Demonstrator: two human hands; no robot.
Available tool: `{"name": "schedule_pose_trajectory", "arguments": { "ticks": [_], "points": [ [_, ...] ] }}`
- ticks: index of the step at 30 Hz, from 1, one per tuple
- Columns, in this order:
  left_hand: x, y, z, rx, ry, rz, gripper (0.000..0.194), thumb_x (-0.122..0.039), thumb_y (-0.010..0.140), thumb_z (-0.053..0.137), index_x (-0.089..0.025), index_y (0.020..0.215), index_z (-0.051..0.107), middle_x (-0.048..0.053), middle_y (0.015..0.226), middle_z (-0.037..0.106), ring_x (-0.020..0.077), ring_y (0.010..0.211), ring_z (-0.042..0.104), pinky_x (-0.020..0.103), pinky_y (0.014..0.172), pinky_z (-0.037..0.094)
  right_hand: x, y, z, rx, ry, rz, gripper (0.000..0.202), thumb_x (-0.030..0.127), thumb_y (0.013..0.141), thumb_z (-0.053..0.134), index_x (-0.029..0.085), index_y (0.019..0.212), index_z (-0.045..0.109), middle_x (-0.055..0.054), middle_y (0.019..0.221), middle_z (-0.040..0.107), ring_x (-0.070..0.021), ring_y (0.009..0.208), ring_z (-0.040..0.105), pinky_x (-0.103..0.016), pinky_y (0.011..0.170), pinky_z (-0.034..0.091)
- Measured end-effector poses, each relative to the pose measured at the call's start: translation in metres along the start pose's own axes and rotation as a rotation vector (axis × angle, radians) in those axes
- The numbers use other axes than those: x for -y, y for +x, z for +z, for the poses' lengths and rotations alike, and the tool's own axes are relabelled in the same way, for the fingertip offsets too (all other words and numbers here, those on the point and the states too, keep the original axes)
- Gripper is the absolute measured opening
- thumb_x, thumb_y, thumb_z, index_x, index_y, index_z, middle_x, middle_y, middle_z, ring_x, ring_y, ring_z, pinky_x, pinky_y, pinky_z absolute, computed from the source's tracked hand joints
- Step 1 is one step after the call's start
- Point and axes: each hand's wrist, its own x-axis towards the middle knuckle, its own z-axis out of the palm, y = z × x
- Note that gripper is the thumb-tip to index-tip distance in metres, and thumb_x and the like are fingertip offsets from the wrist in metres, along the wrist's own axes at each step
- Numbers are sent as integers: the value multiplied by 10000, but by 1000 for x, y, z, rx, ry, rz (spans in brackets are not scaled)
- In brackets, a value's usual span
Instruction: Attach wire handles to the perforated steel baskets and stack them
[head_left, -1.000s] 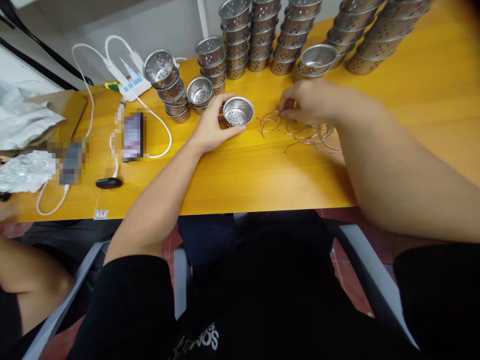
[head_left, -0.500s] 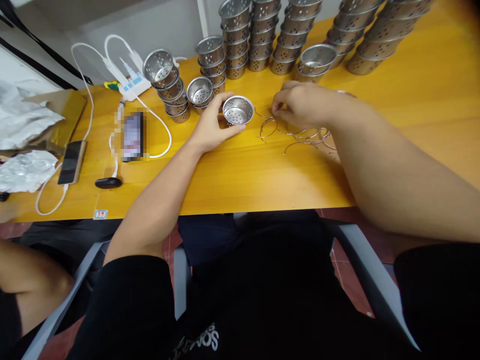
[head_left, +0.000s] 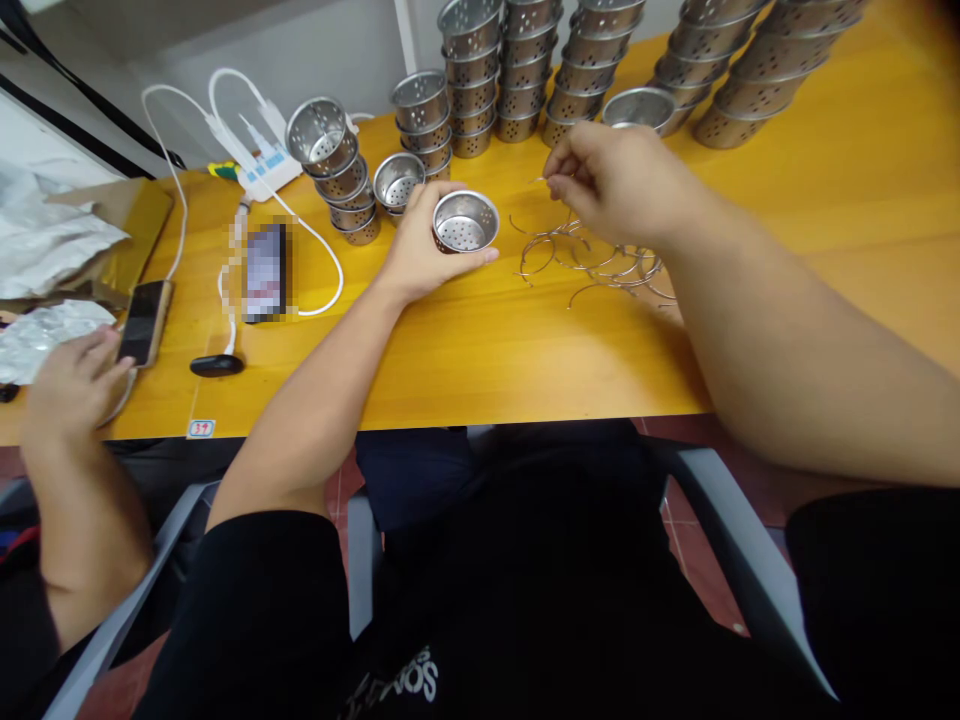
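My left hand [head_left: 429, 250] is curled round the side of a small perforated metal cup [head_left: 466, 222], its open top tilted towards me. To the right, above the table, my right hand [head_left: 600, 180] pinches a thin wire [head_left: 537, 180]; only a short end of it shows past the fingertips. Below that hand lies a loose tangle of curved metal wires [head_left: 600, 265] on the table. Just behind my left hand stands another perforated cup [head_left: 400, 182]. A wider cup rim [head_left: 639, 108] shows behind my right hand, which partly hides it.
Several stacks of perforated cups [head_left: 471, 75] line the back of the yellow table [head_left: 480, 360]. On the left are a power strip [head_left: 274, 170] with white cables, two phones, a black oval device [head_left: 217, 365] and plastic wrapping. Another person's hand [head_left: 71, 385] reaches in beside one phone [head_left: 146, 322].
My right hand has lifted from the wires, up and slightly away, with a wire between its fingers. My left hand has shifted the cup slightly left. Another person's hand has appeared at left.
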Motion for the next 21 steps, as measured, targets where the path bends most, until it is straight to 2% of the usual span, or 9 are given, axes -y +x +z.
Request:
{"name": "schedule_pose_trajectory", "arguments": {
  "ticks": [4, 7, 10, 13, 16, 18, 21],
  "points": [
    [3, 2, 0, -17, 18, -11, 949, -749, 784, 1227, -325, 1485, 748, 144, 1612, 762, 491, 1585, 738, 720, 1508, 556, 6, -1, 1, -14, -8, 12, 202, 491, 1114, 713, 388, 1277, 775, -132, 1394, 947, -433, 1283, 915, -635, 1204, 728],
    [7, 1, 2, -22, -4, -15, 971, -749, 875, 1169, -328, 1593, 669, 149, 1653, 751, 488, 1626, 727, 706, 1506, 557, 9, 0, 2, -22, -24, -12, 240, 472, 1096, 668, 346, 1247, 805, -159, 1371, 952, -436, 1266, 926, -642, 1210, 734],
    [9, 0, 3, -38, -27, 0, 992, -734, 981, 1074, -347, 1735, 558, 160, 1747, 718, 473, 1686, 714, 673, 1521, 561, 10, 0, 6, -28, 20, 20, 197, 539, 1070, 737, 378, 1175, 780, -113, 1244, 953, -424, 1140, 920, -640, 1142, 763],
    [7, 1, 4, -42, -21, 6, 1019, -749, 1001, 1038, -375, 1793, 517, 153, 1810, 688, 465, 1717, 702, 661, 1533, 563, 10, 0, 12, -39, 106, 40, 288, 666, 1065, 806, 395, 1155, 761, -83, 1145, 930, -410, 1045, 888, -622, 1075, 773],
    [2, 3, 5, -20, -37, 7, 1077, -756, 1022, 998, -381, 1878, 463, 161, 1873, 655, 469, 1749, 689, 660, 1539, 556, 10, 1, 19, -63, 162, 28, 398, 761, 1098, 779, 374, 1188, 760, -100, 1239, 932, -390, 1039, 861, -592, 1066, 764],
    [0, 3, 6, -11, -43, 8, 1069, -735, 1050, 952, -376, 1919, 442, 165, 1902, 636, 464, 1761, 688, 650, 1540, 555, 11, 1, 25, -76, 200, 26, 412, 770, 1108, 771, 368, 1195, 749, -104, 1290, 921, -369, 1000, 831, -572, 1032, 761],
    [0, 2, 7, -17, -18, 5, 990, -676, 1022, 963, -372, 1861, 534, 158, 1872, 667, 462, 1745, 692, 675, 1557, 538, 15, 2, 31, -107, 274, 16, 430, 782, 1102, 785, 364, 1188, 740, -123, 1314, 896, -366, 975, 804, -573, 971, 762]
  ]
}}
